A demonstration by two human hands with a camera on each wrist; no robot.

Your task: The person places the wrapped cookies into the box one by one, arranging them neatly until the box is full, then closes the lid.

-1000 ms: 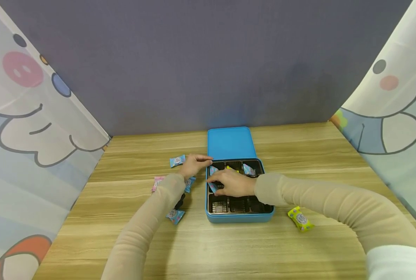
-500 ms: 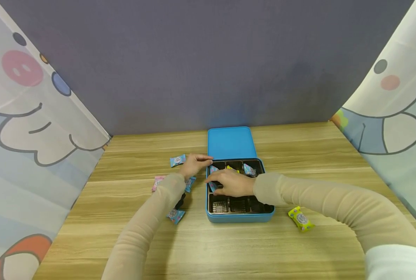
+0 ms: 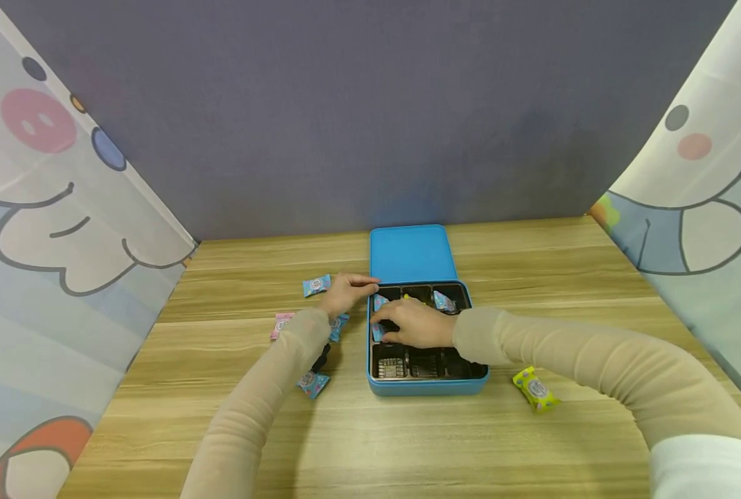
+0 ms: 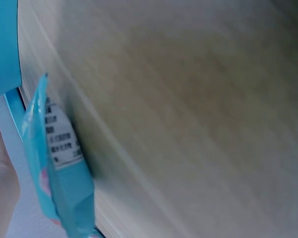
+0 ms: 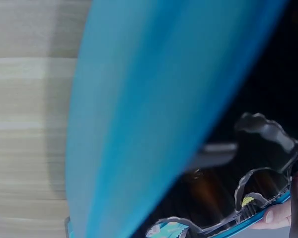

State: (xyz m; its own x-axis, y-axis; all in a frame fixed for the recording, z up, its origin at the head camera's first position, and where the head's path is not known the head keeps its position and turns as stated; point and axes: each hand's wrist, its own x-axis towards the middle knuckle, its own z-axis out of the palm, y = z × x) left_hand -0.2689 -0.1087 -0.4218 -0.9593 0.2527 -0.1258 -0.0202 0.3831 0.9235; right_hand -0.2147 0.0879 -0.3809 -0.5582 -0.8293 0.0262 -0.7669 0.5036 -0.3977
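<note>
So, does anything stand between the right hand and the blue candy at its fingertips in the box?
Nothing visible does. In the head view, the right hand reaches the blue candy directly, nothing showing between them. The lid is open, and the left hand is at the far left corner of the box.

Wrinkled beige sleeves (image 3: 239,426); right sleeve (image 3: 707,468) white farther up.
</note>
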